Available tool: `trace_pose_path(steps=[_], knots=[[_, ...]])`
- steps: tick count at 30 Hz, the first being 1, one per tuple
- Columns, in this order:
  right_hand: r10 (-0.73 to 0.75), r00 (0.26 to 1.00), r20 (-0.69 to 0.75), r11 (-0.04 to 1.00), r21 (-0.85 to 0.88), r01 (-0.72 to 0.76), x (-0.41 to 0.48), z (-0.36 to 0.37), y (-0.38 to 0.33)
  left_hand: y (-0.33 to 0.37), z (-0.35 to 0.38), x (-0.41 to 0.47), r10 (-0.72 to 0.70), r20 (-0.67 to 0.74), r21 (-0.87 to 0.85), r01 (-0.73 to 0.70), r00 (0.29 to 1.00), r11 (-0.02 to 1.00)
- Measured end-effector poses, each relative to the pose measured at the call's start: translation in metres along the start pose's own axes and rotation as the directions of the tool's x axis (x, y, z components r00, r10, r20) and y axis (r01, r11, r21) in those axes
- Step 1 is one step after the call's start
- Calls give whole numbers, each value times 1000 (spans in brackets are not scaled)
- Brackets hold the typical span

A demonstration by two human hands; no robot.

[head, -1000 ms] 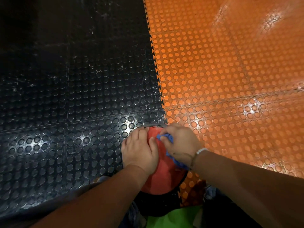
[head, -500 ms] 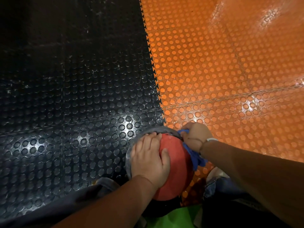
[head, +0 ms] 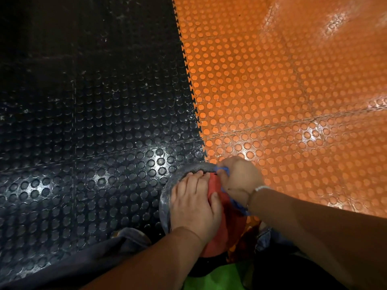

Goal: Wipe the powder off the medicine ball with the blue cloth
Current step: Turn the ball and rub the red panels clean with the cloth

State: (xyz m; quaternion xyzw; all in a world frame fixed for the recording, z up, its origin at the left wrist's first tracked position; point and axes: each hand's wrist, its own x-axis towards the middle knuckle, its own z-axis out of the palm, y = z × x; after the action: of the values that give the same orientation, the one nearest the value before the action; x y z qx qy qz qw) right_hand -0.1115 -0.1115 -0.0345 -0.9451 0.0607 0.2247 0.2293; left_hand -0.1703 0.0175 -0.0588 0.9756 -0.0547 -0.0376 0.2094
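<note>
Head view: the medicine ball (head: 230,227) sits on the floor where the black mat (head: 104,143) meets the orange mat (head: 272,101). The left hand (head: 193,206) lies flat on top, fingers straight. The right hand (head: 240,181) has its fingers curled round the blue cloth (head: 224,170) at the ball's far side.

Light comes from overhead and glares white off the glossy orange floor tiles (head: 293,80), strongest at the upper right corner. The black floor tiles (head: 83,122) soak it up: only the studs nearest me shine, and the far left fades into near dark. Under my right forearm (head: 314,237) everything sinks into shadow. The wide lens bows the tile seams, and the edges look soft.
</note>
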Motion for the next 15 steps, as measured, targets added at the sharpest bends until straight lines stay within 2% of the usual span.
trace_pose_path(steps=[2, 5, 7, 10, 12, 15], knots=[[-76, 997, 8, 997, 21, 75, -7, 0, 0, -6, -1, 0, 18, -5, -1, -18, 1000, 1000], [81, 996, 35, 996, 38, -82, 7, -3, 11, -9, -3, 2, 53, 3, -34, -53, 999, 998], [116, 992, 40, 993, -4, -116, 14, -2, 12, -9, -3, 4, 51, 11, -50, -50, 999, 997], [-31, 999, 44, 996, -84, 35, 5, 2, -1, -12, -4, 4, 26, 9, -70, -25, 1000, 997], [-114, 993, 37, 992, -43, 115, -8, 0, -10, -17, -5, 2, 33, 10, -92, -32, 999, 995], [-104, 994, 22, 993, 61, 102, -15, -2, -15, -30, -9, 1, 52, 31, -117, -48, 998, 992]])
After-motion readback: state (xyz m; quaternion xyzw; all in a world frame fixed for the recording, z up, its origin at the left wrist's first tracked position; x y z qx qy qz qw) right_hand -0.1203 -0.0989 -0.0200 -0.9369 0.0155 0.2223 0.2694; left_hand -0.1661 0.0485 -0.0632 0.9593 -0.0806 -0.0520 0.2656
